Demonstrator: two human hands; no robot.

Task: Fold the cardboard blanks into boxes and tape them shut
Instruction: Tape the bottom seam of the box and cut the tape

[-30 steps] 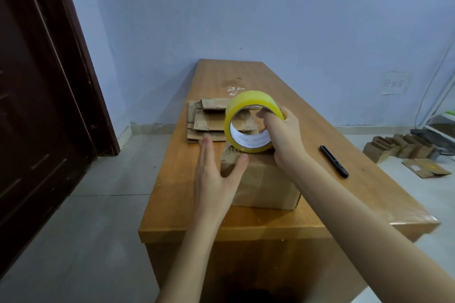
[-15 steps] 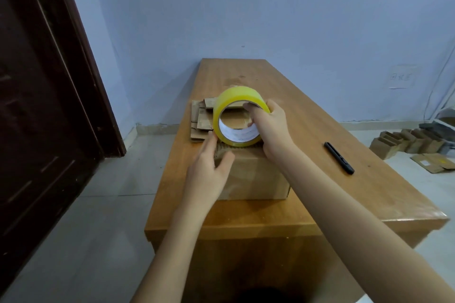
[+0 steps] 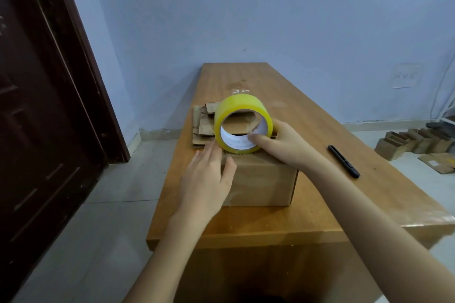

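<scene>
On closed box (image 3: 261,179), tape roll (image 3: 242,115) in right hand (image 3: 283,141).

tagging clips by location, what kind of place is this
Probably a plain room used as a makeshift packing spot: a wooden table holding flat cardboard blanks, more folded boxes on the tiled floor, bare painted walls.

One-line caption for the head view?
Right hand holds yellow tape roll on cardboard box; left hand presses the box.
</scene>
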